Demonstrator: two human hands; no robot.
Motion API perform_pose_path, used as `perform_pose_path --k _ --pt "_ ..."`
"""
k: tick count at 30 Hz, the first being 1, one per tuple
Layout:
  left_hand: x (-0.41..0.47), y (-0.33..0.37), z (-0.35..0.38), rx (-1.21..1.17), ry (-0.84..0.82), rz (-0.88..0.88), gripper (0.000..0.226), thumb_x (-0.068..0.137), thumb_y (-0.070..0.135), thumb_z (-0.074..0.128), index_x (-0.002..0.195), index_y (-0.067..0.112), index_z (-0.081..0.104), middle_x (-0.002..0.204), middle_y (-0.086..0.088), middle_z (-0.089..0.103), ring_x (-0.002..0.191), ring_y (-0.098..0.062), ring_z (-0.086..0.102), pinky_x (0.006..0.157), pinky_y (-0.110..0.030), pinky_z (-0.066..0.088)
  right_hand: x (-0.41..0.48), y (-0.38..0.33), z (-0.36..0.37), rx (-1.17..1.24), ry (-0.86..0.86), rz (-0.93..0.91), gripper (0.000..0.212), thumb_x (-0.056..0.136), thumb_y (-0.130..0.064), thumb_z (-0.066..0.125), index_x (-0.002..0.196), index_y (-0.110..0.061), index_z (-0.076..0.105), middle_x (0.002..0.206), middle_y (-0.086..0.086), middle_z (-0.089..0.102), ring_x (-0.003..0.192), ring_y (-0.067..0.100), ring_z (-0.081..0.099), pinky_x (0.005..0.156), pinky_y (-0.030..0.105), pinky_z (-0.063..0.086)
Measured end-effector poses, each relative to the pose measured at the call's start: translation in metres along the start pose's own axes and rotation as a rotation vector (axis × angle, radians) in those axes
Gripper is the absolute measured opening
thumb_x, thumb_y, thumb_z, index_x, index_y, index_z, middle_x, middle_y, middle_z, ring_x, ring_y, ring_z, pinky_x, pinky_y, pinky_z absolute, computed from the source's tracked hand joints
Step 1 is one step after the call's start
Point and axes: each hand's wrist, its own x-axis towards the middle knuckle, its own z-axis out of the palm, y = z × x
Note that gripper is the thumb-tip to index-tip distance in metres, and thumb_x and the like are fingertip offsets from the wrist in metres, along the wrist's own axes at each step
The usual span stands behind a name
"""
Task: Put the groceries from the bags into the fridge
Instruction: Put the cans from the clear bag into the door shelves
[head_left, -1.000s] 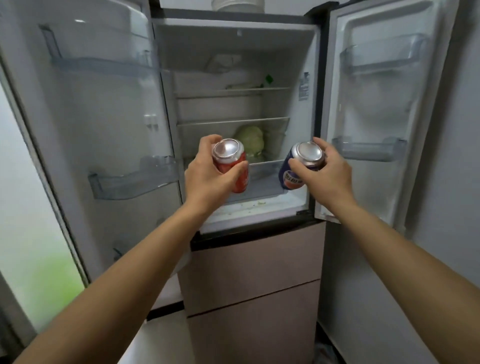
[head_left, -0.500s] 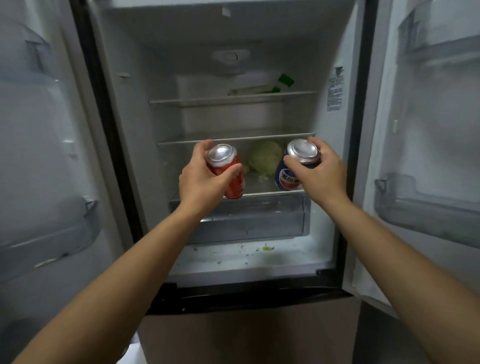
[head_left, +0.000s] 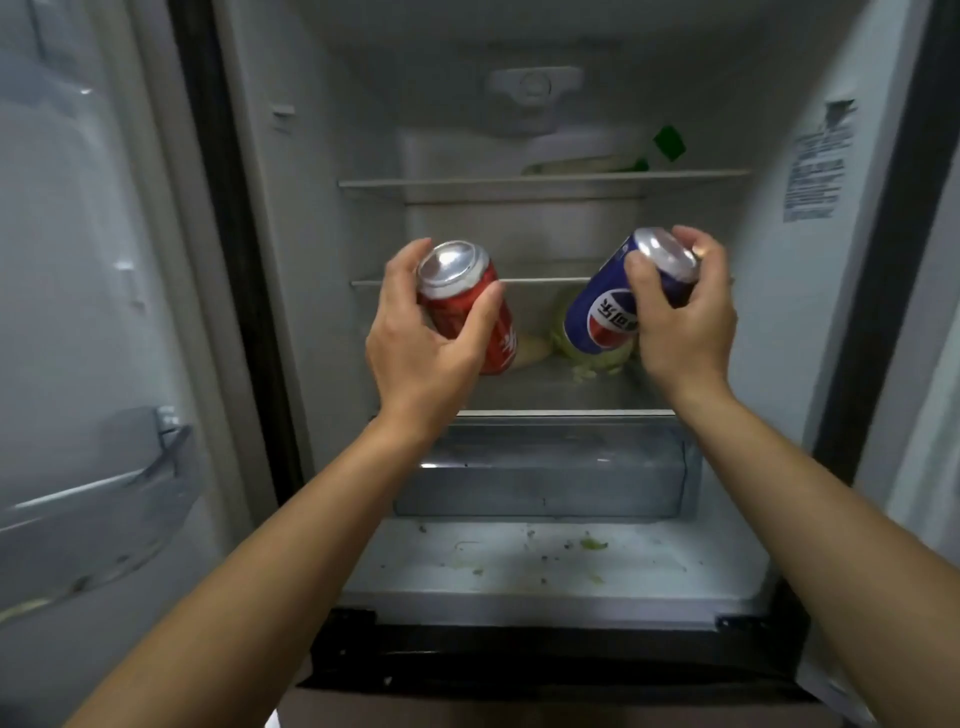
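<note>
The fridge (head_left: 311, 260) stands open in front of me. My left hand (head_left: 421, 353) grips a red soda can (head_left: 467, 291), tilted with its silver top toward me. My right hand (head_left: 685, 322) grips a blue soda can (head_left: 602, 312), also tilted, its bottom pointing down-left. Both cans hover in front of the lower glass shelf (head_left: 545, 389), just below the edge of the middle shelf (head_left: 535, 281). A pale green cabbage (head_left: 587, 358) lies on that lower shelf, mostly hidden behind the blue can.
A clear drawer (head_left: 540, 467) sits under the lower shelf, with green crumbs on the fridge floor (head_left: 545, 561) in front of it. The top shelf (head_left: 545, 183) holds a green-capped item (head_left: 667, 143). The left door (head_left: 78, 260) carries a clear bin (head_left: 93, 499).
I have moved closer to the fridge, and both hands have carried the cans forward and up toward the shelves. The cans have tilted more, tops toward me.
</note>
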Motion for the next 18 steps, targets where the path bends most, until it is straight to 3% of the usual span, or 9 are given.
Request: perform_pose_path --k 2,4,7,10,14,16,18 --pt "0.004 0.009 -0.014 0.006 0.056 0.09 0.06 0.084 0.047 0.072 0.13 0.017 0.051 0.122 0.003 0.059 0.108 -0.012 0.06 0.091 -0.041 0.053 0.0 -0.011 0.018 0.113 0.013 -0.037 0.051 0.09 -0.049 0.061 0.132 -0.024 0.053 0.1 -0.026 0.06 0.093 -0.008 0.062 0.082 0.02 0.053" --pt "0.007 0.021 -0.034 0.025 0.119 0.218 0.055 0.087 0.04 0.072 0.128 0.011 0.051 0.121 -0.004 0.059 0.109 -0.019 0.061 0.089 -0.046 0.053 -0.003 -0.025 0.037 0.241 -0.011 -0.076 0.043 0.096 -0.04 0.06 0.132 -0.018 0.052 0.099 -0.021 0.062 0.087 -0.012 0.061 0.078 0.014 0.049" --pt "0.008 0.039 -0.07 0.073 0.2 0.411 0.048 0.091 0.031 0.069 0.122 0.002 0.048 0.12 -0.015 0.057 0.109 -0.029 0.059 0.088 -0.049 0.053 -0.014 -0.052 0.063 0.437 -0.134 -0.1 0.038 0.101 -0.034 0.057 0.132 -0.015 0.049 0.106 -0.01 0.063 0.09 -0.005 0.063 0.081 0.017 0.05" --pt "0.002 0.052 -0.114 0.174 0.301 0.517 0.042 0.09 0.027 0.071 0.116 0.006 0.046 0.118 -0.006 0.054 0.107 -0.02 0.057 0.081 -0.041 0.052 -0.038 -0.078 0.09 0.647 -0.225 -0.134 0.035 0.099 -0.034 0.057 0.128 -0.016 0.049 0.111 -0.002 0.062 0.095 0.007 0.064 0.085 0.025 0.053" --pt "-0.014 0.064 -0.177 0.316 0.432 0.466 0.045 0.089 0.028 0.074 0.114 0.006 0.044 0.115 0.011 0.051 0.1 -0.011 0.055 0.066 -0.036 0.05 -0.085 -0.115 0.118 0.892 -0.371 -0.128 0.03 0.092 -0.033 0.061 0.112 -0.018 0.043 0.104 0.005 0.055 0.087 0.008 0.057 0.08 0.026 0.05" --pt "-0.023 0.066 -0.205 0.417 0.461 0.435 0.045 0.09 0.027 0.073 0.114 0.005 0.042 0.116 0.014 0.049 0.101 -0.007 0.055 0.074 -0.032 0.051 -0.106 -0.131 0.13 0.943 -0.45 -0.109 0.033 0.09 -0.034 0.063 0.109 -0.018 0.041 0.099 -0.001 0.056 0.082 0.004 0.058 0.074 0.023 0.05" --pt "-0.031 0.065 -0.233 0.541 0.478 0.338 0.043 0.09 0.029 0.071 0.114 0.004 0.045 0.112 0.009 0.054 0.1 0.001 0.055 0.083 -0.02 0.048 -0.123 -0.143 0.143 0.948 -0.558 -0.088 0.039 0.088 -0.038 0.067 0.11 -0.02 0.041 0.096 -0.007 0.06 0.081 0.005 0.063 0.071 0.026 0.053"
